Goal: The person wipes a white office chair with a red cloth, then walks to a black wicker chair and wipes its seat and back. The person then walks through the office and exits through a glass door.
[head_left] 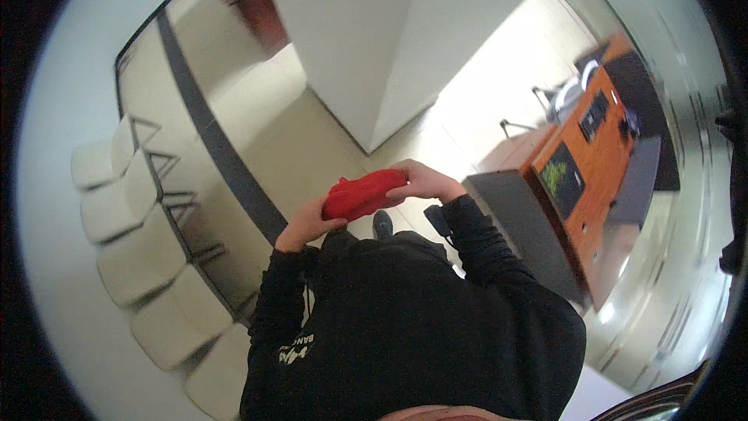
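A bright red bundle, apparently of folded cloth, is held in front of my body at waist height. Its left end sits in my left hand, with the fingers and thumb curled around it. The other end is gripped by my right hand, its thumb and fingers closing on the bundle from the right. Both arms are in black sleeves and bent inward. Below the bundle one dark shoe shows on the pale floor.
Ahead stands a white wall corner. Along the left runs a row of white chairs, beside a dark floor strip. A wooden desk with a keyboard and a dark mat is at right. Reddish furniture stands far left.
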A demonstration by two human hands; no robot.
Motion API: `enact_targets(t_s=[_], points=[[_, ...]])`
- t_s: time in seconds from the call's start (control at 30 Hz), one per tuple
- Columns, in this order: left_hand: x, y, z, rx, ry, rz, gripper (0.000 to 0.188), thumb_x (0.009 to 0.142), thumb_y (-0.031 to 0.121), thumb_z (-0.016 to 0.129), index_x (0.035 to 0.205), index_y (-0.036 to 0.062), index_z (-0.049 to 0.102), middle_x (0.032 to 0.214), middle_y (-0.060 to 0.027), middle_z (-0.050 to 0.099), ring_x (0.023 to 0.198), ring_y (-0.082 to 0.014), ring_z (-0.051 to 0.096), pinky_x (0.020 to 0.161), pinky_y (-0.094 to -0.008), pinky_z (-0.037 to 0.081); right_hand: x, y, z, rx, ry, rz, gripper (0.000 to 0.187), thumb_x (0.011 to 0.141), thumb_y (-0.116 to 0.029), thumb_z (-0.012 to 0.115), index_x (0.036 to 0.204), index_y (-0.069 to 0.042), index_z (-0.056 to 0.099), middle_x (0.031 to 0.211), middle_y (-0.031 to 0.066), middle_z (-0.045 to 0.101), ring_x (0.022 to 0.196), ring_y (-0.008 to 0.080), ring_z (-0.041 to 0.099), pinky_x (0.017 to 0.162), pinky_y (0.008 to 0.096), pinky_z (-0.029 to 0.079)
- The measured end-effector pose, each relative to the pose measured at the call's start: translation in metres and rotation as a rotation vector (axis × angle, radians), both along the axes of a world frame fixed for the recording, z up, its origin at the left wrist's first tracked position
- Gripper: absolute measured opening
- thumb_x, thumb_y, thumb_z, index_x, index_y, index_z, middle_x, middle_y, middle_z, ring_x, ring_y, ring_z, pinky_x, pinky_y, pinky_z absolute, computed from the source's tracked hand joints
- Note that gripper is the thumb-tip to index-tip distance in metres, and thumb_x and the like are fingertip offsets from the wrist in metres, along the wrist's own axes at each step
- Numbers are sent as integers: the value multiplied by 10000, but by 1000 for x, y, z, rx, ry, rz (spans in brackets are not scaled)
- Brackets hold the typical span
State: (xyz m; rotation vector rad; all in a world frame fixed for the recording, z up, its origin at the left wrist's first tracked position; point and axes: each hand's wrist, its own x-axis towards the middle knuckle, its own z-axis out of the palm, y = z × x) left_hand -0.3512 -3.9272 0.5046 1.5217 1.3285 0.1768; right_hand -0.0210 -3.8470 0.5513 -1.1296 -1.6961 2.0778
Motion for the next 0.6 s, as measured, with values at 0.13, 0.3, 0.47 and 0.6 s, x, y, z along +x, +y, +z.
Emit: enact_targets(t_s=[0.13, 0.3, 0.47, 0.6], points=[[48, 65, -27, -11, -82, -354, 663, 939, 328, 794, 1471, 29, 536, 1267, -200, 724, 1134, -323, 715, 1028, -440, 533, 52, -13, 33, 141, -40, -304, 440, 870, -167, 837, 1239, 19, 685, 1044, 72, 746, 953, 155, 696, 893, 318, 585], [151, 130, -22, -204, -345, -414, 512, 944, 241, 763, 1382, 27, 608, 1010, -209, 743, 908, -323, 735, 826, -403, 570, 131, -64, 88, 161, 169, -736, 389, 923, -56, 775, 1281, 26, 647, 1200, 55, 727, 1113, 162, 684, 957, 346, 575], [281, 192, 16, 79, -406, -480, 227, 1030, 139, 630, 1180, -25, 680, 991, -157, 711, 826, -186, 695, 684, -336, 540, 200, -97, 99, 354, 327, -1153, 572, 932, -151, 772, 1430, 33, 560, 1357, 83, 667, 1257, 186, 626, 1105, 373, 483], [379, 233, 8, 422, -398, -507, 176, 980, 156, 670, 1014, -7, 726, 940, -180, 669, 924, -338, 655, 857, -408, 518, 268, -102, 68, 362, 204, -1308, 492, 978, -142, 681, 1428, 23, 569, 1320, 87, 678, 1195, 195, 660, 1064, 356, 505]])
